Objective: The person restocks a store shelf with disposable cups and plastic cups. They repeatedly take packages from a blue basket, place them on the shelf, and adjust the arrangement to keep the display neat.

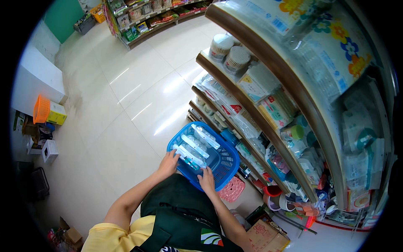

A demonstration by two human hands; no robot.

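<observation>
A blue plastic basket stands in front of me, close to the shelf. Several clear plastic packages with white edges lie side by side in its left part; their contents are hard to make out. My left hand reaches over the basket's left rim, its fingers on one end of the nearest package, which shows teal parts. At the other end of that same package are the fingertips of my right hand, inside the near rim. The two hands hold it between them, low in the basket.
Tiered shelves with packaged goods rise close on my right. A pink plastic stool shows partly beneath the basket's right side. Cardboard boxes sit at lower right. Tiled floor stretches left, towards an orange basket by the wall.
</observation>
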